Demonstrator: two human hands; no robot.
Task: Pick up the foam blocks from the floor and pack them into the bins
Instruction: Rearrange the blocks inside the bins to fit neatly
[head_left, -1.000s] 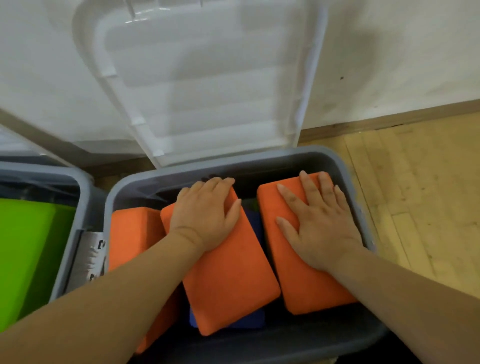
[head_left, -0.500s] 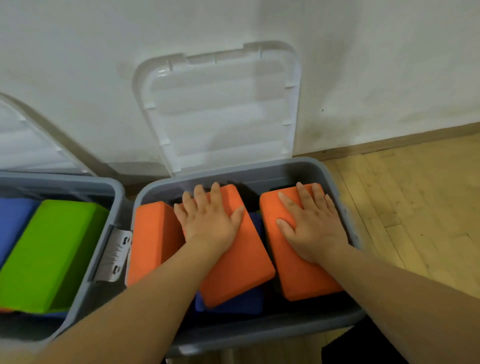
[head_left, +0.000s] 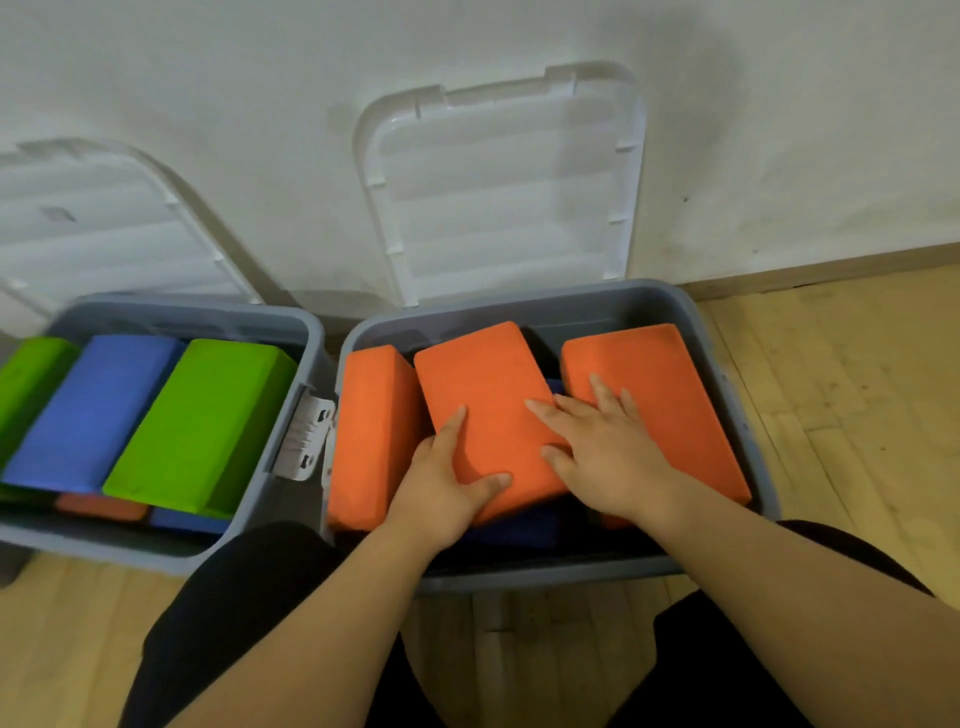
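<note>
Three orange foam blocks lie in the right grey bin (head_left: 566, 301): a left one (head_left: 371, 431), a tilted middle one (head_left: 483, 395) and a right one (head_left: 670, 400). My left hand (head_left: 444, 486) grips the near left corner of the middle block, thumb across its near edge. My right hand (head_left: 605, 452) rests with spread fingers over the middle block's right edge and the gap to the right block. A dark blue block (head_left: 519, 527) shows underneath. The left grey bin (head_left: 208, 312) holds green (head_left: 202, 421) and blue (head_left: 93, 410) blocks.
Both clear bin lids (head_left: 504, 187) lean open against the white wall. A white latch (head_left: 306, 436) sits between the bins. Wooden floor (head_left: 841, 415) extends to the right and in front. My dark-clothed knees (head_left: 234, 613) are close to the bins' front edges.
The view has pulled back and shifted left, showing more of the left bin. My left hand slid down to the middle block's near corner; my right hand moved left off the right block.
</note>
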